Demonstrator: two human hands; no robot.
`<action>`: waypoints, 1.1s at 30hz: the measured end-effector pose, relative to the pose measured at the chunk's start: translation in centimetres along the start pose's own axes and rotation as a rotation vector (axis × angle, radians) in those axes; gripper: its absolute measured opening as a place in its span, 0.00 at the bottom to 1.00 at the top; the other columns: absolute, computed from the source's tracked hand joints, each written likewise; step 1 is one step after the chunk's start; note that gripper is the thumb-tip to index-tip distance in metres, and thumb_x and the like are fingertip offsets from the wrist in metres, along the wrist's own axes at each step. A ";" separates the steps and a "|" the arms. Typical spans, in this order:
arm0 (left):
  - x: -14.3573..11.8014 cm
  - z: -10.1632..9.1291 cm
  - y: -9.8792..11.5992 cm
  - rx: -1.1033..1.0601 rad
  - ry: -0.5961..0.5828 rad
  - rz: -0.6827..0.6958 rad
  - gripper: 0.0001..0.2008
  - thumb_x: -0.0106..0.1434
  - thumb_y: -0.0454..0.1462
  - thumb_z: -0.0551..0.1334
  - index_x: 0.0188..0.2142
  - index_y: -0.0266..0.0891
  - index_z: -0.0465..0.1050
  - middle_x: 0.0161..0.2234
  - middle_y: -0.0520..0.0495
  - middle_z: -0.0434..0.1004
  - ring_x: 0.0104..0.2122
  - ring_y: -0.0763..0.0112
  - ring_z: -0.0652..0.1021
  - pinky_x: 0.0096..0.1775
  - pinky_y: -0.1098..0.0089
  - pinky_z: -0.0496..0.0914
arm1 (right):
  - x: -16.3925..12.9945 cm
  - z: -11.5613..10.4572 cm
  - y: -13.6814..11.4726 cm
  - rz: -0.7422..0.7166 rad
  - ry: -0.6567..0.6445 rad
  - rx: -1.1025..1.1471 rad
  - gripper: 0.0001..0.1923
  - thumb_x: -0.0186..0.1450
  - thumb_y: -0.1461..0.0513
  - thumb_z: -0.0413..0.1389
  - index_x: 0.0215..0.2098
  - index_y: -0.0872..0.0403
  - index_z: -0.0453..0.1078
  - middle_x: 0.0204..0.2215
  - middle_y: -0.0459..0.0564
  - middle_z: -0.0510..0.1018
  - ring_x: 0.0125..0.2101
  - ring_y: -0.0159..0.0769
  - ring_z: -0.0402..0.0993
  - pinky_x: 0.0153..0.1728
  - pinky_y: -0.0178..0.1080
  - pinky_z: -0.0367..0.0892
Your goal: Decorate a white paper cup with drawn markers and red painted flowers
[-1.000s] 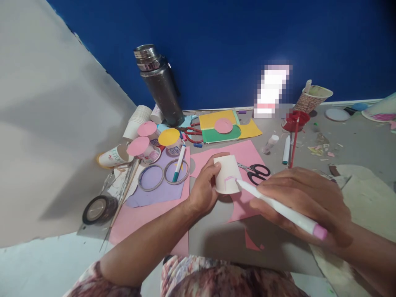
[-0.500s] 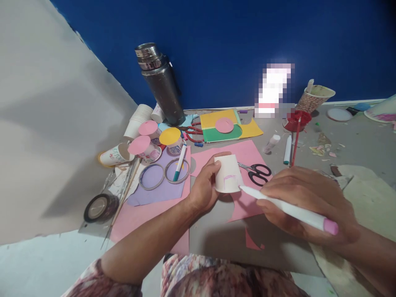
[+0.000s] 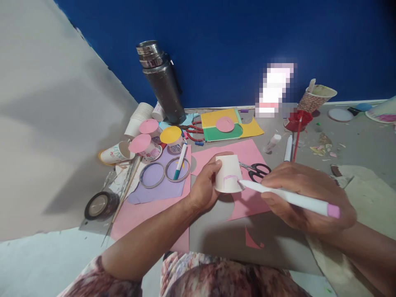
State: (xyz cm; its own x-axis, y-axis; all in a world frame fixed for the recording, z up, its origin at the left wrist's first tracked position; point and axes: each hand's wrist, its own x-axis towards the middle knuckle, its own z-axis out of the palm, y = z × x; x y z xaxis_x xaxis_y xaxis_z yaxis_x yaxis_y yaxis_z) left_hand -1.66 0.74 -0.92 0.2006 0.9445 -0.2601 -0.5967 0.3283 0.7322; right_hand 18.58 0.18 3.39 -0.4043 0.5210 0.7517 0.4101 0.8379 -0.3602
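Note:
My left hand (image 3: 206, 183) is closed around a white paper cup (image 3: 228, 167), held upside down with its wide rim at the bottom. A pink arch-shaped outline is drawn low on the cup's side. In my right hand (image 3: 309, 194) is a white felt-tip pen (image 3: 287, 196) with a pink end, its tip at the right side of the outline. Black-handled scissors (image 3: 261, 170) lie just behind the cup, partly covered by my right hand. Under them is a sheet of pink paper (image 3: 247, 206).
At the left, several decorated cups (image 3: 171, 140) with paper discs stand near tape rings (image 3: 152, 175) and a stack of cups (image 3: 139, 117). A tall flask (image 3: 162, 86) stands by the blue wall. A red paint pot (image 3: 298, 121) with a brush sits at the back right.
The pen tip has moved slightly up and left along the cup's right side, and my right hand has shifted up with it. My left hand keeps its hold on the cup.

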 end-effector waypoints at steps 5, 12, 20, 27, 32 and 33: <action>-0.1 -0.1 0.0 0.022 0.026 0.003 0.28 0.58 0.46 0.67 0.57 0.38 0.73 0.38 0.42 0.83 0.40 0.50 0.84 0.38 0.58 0.78 | -0.2 0.2 0.3 -0.020 -0.053 0.059 0.08 0.74 0.60 0.57 0.35 0.49 0.73 0.22 0.46 0.82 0.22 0.35 0.78 0.25 0.40 0.73; -0.1 -0.1 -0.1 0.024 0.018 0.003 0.24 0.60 0.46 0.67 0.53 0.37 0.75 0.40 0.40 0.83 0.41 0.51 0.84 0.41 0.57 0.78 | -0.2 -0.1 0.4 0.053 -0.026 0.006 0.11 0.75 0.58 0.57 0.35 0.51 0.75 0.23 0.47 0.81 0.23 0.36 0.77 0.26 0.40 0.73; -0.2 -0.1 -0.3 0.068 0.010 0.024 0.24 0.59 0.45 0.68 0.53 0.38 0.76 0.38 0.43 0.80 0.37 0.59 0.80 0.36 0.65 0.73 | -0.4 0.1 0.4 0.042 -0.033 0.000 0.10 0.76 0.58 0.58 0.37 0.52 0.76 0.25 0.48 0.82 0.24 0.36 0.78 0.27 0.40 0.73; -0.2 -0.3 -0.3 0.064 0.022 0.030 0.24 0.59 0.45 0.68 0.53 0.38 0.76 0.38 0.44 0.80 0.38 0.61 0.79 0.36 0.67 0.71 | -0.3 0.1 0.3 0.016 0.023 -0.008 0.08 0.74 0.59 0.59 0.35 0.49 0.75 0.23 0.46 0.82 0.23 0.37 0.78 0.26 0.41 0.74; -0.2 -0.4 -0.5 0.067 0.018 0.043 0.24 0.60 0.45 0.68 0.53 0.38 0.76 0.39 0.44 0.80 0.38 0.60 0.79 0.37 0.67 0.72 | 0.4 -0.3 0.1 -0.016 -0.024 -0.052 0.09 0.73 0.61 0.59 0.34 0.49 0.75 0.22 0.46 0.82 0.21 0.36 0.79 0.24 0.40 0.73; -0.2 -0.4 -0.5 0.071 0.012 0.046 0.24 0.60 0.46 0.68 0.53 0.38 0.76 0.39 0.43 0.81 0.38 0.60 0.80 0.37 0.67 0.72 | 0.5 -0.3 0.2 -0.027 -0.037 -0.053 0.08 0.73 0.61 0.60 0.34 0.49 0.75 0.22 0.47 0.82 0.21 0.36 0.79 0.23 0.40 0.73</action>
State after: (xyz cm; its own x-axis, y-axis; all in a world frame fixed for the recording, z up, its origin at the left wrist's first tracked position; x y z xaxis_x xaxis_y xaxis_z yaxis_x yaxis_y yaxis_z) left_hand -1.71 0.39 -1.49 0.1641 0.9587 -0.2322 -0.5484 0.2844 0.7864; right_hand 18.70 0.50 3.83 -0.4456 0.5047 0.7394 0.4409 0.8425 -0.3094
